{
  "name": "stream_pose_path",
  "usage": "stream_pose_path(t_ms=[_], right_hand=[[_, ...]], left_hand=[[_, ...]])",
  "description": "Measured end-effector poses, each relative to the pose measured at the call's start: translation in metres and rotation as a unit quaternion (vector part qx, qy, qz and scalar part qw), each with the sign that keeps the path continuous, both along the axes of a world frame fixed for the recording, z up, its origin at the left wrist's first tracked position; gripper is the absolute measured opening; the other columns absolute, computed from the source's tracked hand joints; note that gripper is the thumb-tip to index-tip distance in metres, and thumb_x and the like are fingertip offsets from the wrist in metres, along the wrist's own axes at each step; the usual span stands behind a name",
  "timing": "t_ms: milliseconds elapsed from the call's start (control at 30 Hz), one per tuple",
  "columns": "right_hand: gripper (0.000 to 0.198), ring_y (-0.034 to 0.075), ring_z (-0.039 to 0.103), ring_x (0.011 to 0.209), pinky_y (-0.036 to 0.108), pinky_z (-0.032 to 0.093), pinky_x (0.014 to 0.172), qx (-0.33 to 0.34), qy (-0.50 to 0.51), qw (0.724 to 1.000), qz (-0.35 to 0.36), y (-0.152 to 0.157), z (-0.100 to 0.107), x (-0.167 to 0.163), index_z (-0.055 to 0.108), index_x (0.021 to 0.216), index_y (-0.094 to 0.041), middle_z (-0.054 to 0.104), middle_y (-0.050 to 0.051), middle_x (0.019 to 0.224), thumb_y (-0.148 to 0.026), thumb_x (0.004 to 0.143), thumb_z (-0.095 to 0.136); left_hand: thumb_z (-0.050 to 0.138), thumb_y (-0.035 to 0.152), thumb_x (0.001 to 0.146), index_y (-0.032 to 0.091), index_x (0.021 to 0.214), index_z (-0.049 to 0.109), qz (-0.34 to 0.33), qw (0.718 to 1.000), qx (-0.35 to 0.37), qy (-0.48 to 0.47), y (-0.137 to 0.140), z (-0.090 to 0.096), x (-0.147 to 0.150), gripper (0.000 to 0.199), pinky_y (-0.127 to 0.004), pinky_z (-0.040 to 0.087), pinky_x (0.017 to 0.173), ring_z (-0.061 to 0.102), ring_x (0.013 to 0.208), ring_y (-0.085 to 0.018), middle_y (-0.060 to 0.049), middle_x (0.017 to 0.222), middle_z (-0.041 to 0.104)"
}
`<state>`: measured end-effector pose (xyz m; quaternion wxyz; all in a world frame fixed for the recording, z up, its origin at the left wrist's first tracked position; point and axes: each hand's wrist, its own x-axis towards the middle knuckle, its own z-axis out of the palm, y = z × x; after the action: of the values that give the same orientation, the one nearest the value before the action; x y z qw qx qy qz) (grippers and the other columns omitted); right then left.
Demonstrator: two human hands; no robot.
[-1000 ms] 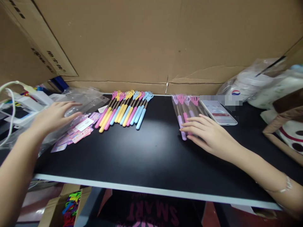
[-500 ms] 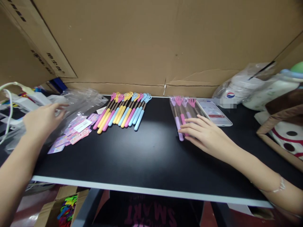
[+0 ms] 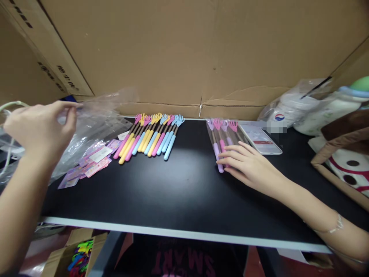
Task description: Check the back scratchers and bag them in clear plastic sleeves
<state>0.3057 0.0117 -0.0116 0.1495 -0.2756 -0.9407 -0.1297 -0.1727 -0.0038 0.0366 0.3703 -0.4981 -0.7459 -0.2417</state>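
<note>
My left hand [image 3: 43, 129] is raised at the left, thumb and fingertips pinched on a clear plastic bag [image 3: 121, 98] lifted above a pile of such bags. My right hand [image 3: 248, 163] lies with fingers spread over several back scratchers [image 3: 219, 154] with purple and pink handles, inside clear plastic; the fingers cover their lower parts. Left of centre, a row of loose back scratchers [image 3: 151, 140] in pink, yellow and blue lies side by side, claw ends toward the cardboard. Printed purple and pink cards [image 3: 98, 163] lie loosely heaped beside the bags.
A white phone [image 3: 261, 138] rests right of the packed scratchers. Behind it stands a bagged white cup [image 3: 292, 109], with a bottle [image 3: 331, 111] and a brown-handled bag [image 3: 346, 161] at right. Cardboard [image 3: 184, 50] walls the back. Below the table edge is a box [image 3: 57, 257] of colourful pieces.
My left hand has risen and closed in a pinch, pulling a clear plastic bag up from the pile. My right hand stays almost in place on the packed scratchers.
</note>
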Motion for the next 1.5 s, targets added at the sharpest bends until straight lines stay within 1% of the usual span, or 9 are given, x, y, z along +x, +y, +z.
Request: stream_pose_path(t_ms=[100, 267, 367, 467, 633, 833, 1033, 1267, 1500], right_hand=[[0.023, 0.024, 0.056, 0.114, 0.048, 0.033, 0.106, -0.003, 0.001, 1.000, 0.001, 0.000, 0.001, 0.000, 0.067, 0.106, -0.022, 0.069, 0.005, 0.112, -0.025, 0.096, 0.046], [0.022, 0.024, 0.056, 0.113, 0.045, 0.041, 0.101, -0.013, 0.020, 1.000, 0.009, 0.000, 0.004, -0.001, 0.066, 0.107, -0.021, 0.069, 0.006, 0.111, -0.024, 0.095, 0.048], [0.021, 0.024, 0.055, 0.115, 0.043, 0.044, 0.099, -0.006, 0.038, 0.999, 0.019, -0.002, 0.007, -0.003, 0.066, 0.107, -0.020, 0.070, 0.007, 0.111, -0.021, 0.093, 0.050], [0.024, 0.026, 0.053, 0.120, 0.044, 0.044, 0.100, 0.010, 0.062, 0.998, 0.016, -0.003, 0.010, -0.004, 0.064, 0.112, -0.022, 0.068, 0.007, 0.115, -0.019, 0.091, 0.053], [0.050, 0.031, 0.046, 0.128, 0.052, 0.039, 0.105, 0.051, 0.116, 0.992, -0.025, -0.003, 0.011, -0.003, 0.049, 0.136, -0.024, 0.060, 0.010, 0.132, -0.019, 0.088, 0.057], [0.054, 0.032, 0.045, 0.129, 0.055, 0.033, 0.109, 0.081, 0.125, 0.987, -0.057, -0.001, 0.011, -0.003, 0.042, 0.141, -0.025, 0.057, 0.011, 0.135, -0.022, 0.089, 0.057], [0.019, 0.025, 0.059, 0.111, 0.046, 0.037, 0.104, 0.144, 0.090, 0.985, -0.007, 0.003, 0.009, -0.014, 0.064, 0.108, -0.023, 0.073, 0.004, 0.106, -0.020, 0.090, 0.057], [0.016, 0.018, 0.063, 0.090, 0.035, 0.042, 0.090, 0.197, 0.034, 0.980, 0.020, -0.001, 0.013, -0.025, 0.069, 0.094, -0.025, 0.075, 0.000, 0.084, -0.019, 0.092, 0.054], [0.022, 0.016, 0.063, 0.074, 0.032, 0.043, 0.072, 0.116, 0.074, 0.990, -0.022, 0.014, 0.019, -0.020, 0.070, 0.090, -0.025, 0.071, 0.001, 0.073, -0.025, 0.095, 0.048]], left_hand=[[0.048, 0.045, 0.087, 0.030, 0.110, 0.071, -0.072, 0.997, 0.038, 0.014, 0.001, 0.014, 0.035, 0.035, -0.025, 0.020, 0.058, 0.049, 0.063, -0.016, -0.002, 0.073, 0.069], [0.049, 0.040, 0.091, 0.033, 0.109, 0.069, -0.249, 0.967, -0.034, -0.039, 0.007, 0.025, 0.108, 0.028, -0.022, 0.032, 0.057, 0.064, 0.066, -0.013, 0.004, 0.071, 0.071], [0.052, 0.038, 0.090, 0.032, 0.105, 0.071, -0.318, 0.946, -0.062, 0.017, 0.021, 0.015, 0.139, 0.024, -0.023, 0.029, 0.052, 0.065, 0.065, -0.014, 0.004, 0.067, 0.070], [0.051, 0.036, 0.094, 0.032, 0.103, 0.071, -0.411, 0.906, -0.057, 0.086, 0.032, -0.005, 0.160, 0.023, -0.024, 0.030, 0.052, 0.064, 0.063, -0.013, 0.004, 0.068, 0.070], [0.047, 0.027, 0.098, 0.029, 0.102, 0.070, -0.521, 0.836, -0.033, 0.168, 0.024, -0.024, 0.180, 0.024, -0.023, 0.037, 0.060, 0.061, 0.061, -0.010, 0.004, 0.068, 0.069], [0.046, 0.012, 0.096, 0.029, 0.114, 0.064, -0.561, 0.782, -0.033, 0.271, 0.009, -0.023, 0.176, 0.030, -0.025, 0.038, 0.063, 0.057, 0.060, -0.009, 0.005, 0.073, 0.070], [0.051, 0.013, 0.094, 0.030, 0.110, 0.065, -0.566, 0.770, -0.008, 0.293, 0.013, -0.026, 0.162, 0.027, -0.025, 0.038, 0.060, 0.053, 0.055, -0.008, 0.006, 0.069, 0.068], [0.058, 0.015, 0.091, 0.030, 0.109, 0.066, -0.555, 0.777, 0.030, 0.296, 0.015, -0.033, 0.147, 0.025, -0.025, 0.038, 0.057, 0.052, 0.055, -0.008, 0.007, 0.068, 0.066], [0.051, 0.019, 0.095, 0.032, 0.118, 0.064, -0.539, 0.801, -0.007, 0.259, 0.019, -0.038, 0.145, 0.029, -0.025, 0.038, 0.058, 0.055, 0.053, -0.008, 0.006, 0.057, 0.059]])
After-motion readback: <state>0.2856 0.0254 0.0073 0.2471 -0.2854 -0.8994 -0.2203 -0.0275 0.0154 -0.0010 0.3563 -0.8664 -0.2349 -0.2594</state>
